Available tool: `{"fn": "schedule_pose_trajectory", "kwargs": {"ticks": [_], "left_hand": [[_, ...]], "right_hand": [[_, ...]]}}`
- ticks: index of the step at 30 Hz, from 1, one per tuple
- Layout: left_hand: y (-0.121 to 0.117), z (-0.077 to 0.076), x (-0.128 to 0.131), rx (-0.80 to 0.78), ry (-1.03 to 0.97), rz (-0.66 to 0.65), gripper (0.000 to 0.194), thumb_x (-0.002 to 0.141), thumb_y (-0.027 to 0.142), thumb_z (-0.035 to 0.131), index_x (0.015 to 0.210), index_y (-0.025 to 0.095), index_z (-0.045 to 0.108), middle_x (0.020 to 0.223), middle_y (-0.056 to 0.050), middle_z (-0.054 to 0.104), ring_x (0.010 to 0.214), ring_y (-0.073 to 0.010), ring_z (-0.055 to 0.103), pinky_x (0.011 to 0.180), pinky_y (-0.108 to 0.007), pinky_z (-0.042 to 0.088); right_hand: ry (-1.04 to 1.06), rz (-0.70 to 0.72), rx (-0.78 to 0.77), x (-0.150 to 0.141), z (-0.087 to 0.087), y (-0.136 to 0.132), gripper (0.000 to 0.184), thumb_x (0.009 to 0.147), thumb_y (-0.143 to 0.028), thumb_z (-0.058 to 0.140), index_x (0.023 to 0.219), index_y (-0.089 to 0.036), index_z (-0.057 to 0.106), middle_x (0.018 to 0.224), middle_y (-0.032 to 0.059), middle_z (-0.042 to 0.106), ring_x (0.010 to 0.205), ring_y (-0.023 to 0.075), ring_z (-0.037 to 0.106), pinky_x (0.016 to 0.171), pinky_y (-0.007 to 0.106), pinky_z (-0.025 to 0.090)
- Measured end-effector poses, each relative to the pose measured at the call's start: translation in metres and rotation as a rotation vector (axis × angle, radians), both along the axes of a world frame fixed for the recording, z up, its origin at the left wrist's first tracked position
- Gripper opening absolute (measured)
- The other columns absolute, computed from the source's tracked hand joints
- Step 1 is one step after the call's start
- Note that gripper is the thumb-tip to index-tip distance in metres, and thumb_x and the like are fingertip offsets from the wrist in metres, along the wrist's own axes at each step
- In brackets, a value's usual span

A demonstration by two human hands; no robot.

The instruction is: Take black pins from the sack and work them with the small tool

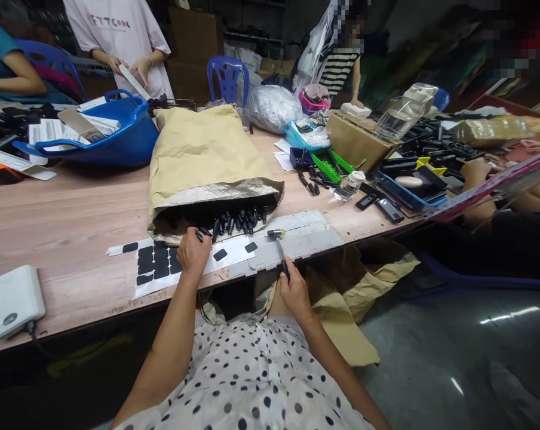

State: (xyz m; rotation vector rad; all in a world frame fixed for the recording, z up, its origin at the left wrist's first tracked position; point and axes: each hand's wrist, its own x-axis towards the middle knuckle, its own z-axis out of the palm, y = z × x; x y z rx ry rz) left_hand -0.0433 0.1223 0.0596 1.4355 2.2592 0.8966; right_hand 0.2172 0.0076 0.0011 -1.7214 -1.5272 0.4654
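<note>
- Firstly, hammer: over grey board; long axis pointing away from wearer, head foremost.
- Right hand: closed round hammer.
- Left hand: gripping black piece at mouth of paper sack.
- Tabletop: wood-grained.
- Room: grey floor, blue chair.

Dim, stretched at edges, glare on floor

Dark-handled hammer, small black piece
The hammer's head points toward 12 o'clock; the piece, partly hidden, sits toward its 9 o'clock.
</note>
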Motion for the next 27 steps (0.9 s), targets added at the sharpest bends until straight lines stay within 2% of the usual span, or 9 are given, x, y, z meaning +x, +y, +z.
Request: {"fn": "schedule_pose_trajectory", "kwargs": {"ticks": [4,6,11,14,17,20,23,27], "left_hand": [[-0.010,0.000,-0.003,0.173,-0.020,0.014,0.032,0.079,0.029,0.063,0.110,0.024,0.059,0.080,-0.003,0.066,0.079,-0.0266,0.064,0.070,-0.034,0.048],[-0.020,0.003,0.001,0.234,-0.031,-0.045,0.038,0.077,0.029,0.065,0.114,0.024,0.058,0.079,0.001,0.065,0.073,-0.0210,0.063,0.070,-0.031,0.048],[-0.042,0.004,0.029,0.208,-0.074,-0.486,0.021,0.077,0.025,0.064,0.098,0.024,0.067,0.081,0.002,0.066,0.064,-0.0139,0.058,0.066,-0.025,0.047],[-0.046,-0.005,0.043,0.176,-0.047,-0.645,0.022,0.078,0.020,0.063,0.098,0.025,0.070,0.085,0.000,0.067,0.072,-0.0154,0.061,0.068,-0.025,0.048],[-0.044,-0.016,0.048,0.186,-0.027,-0.692,0.023,0.080,0.019,0.062,0.100,0.025,0.072,0.088,-0.001,0.066,0.081,-0.0176,0.064,0.071,-0.026,0.050],[-0.041,-0.023,0.046,0.210,-0.054,-0.700,0.023,0.080,0.020,0.065,0.101,0.023,0.071,0.089,-0.002,0.065,0.079,-0.0172,0.062,0.071,-0.026,0.051],[-0.039,-0.026,0.043,0.211,-0.090,-0.681,0.018,0.078,0.021,0.069,0.096,0.022,0.071,0.088,-0.002,0.063,0.079,-0.0173,0.062,0.071,-0.027,0.051],[-0.038,-0.028,0.043,0.174,-0.114,-0.663,0.010,0.079,0.022,0.070,0.090,0.023,0.070,0.087,-0.001,0.063,0.080,-0.0178,0.061,0.075,-0.029,0.052]], "right_hand": [[0.016,-0.005,0.009,-0.001,0.001,0.000,0.056,0.091,-0.027,0.044,0.145,-0.020,0.054,0.120,0.0109,0.071,0.120,0.0270,0.061,0.107,0.045,0.050],[0.018,-0.005,0.004,-0.001,0.002,-0.001,0.055,0.091,-0.027,0.045,0.145,-0.020,0.055,0.121,0.0109,0.071,0.120,0.0270,0.061,0.107,0.045,0.050],[0.012,-0.005,-0.019,0.000,0.005,-0.001,0.055,0.090,-0.028,0.045,0.143,-0.019,0.056,0.125,0.0116,0.070,0.122,0.0271,0.061,0.107,0.045,0.050],[0.017,-0.010,-0.022,0.001,0.006,0.000,0.054,0.089,-0.028,0.046,0.141,-0.018,0.058,0.127,0.0125,0.069,0.122,0.0274,0.061,0.107,0.045,0.050],[0.047,-0.012,-0.010,0.003,0.005,0.001,0.055,0.086,-0.028,0.050,0.139,-0.019,0.058,0.130,0.0123,0.068,0.122,0.0276,0.062,0.106,0.045,0.051],[0.094,-0.017,-0.038,0.008,0.004,0.002,0.056,0.084,-0.029,0.056,0.140,-0.022,0.057,0.126,0.0099,0.070,0.113,0.0266,0.067,0.100,0.043,0.054],[0.144,-0.007,-0.085,0.011,0.006,0.002,0.053,0.085,-0.033,0.057,0.137,-0.023,0.059,0.116,0.0084,0.073,0.099,0.0246,0.070,0.094,0.043,0.057],[0.273,0.098,-0.070,0.005,0.015,-0.008,0.050,0.090,-0.037,0.053,0.136,-0.020,0.058,0.110,0.0086,0.073,0.095,0.0219,0.070,0.090,0.038,0.059]]}}
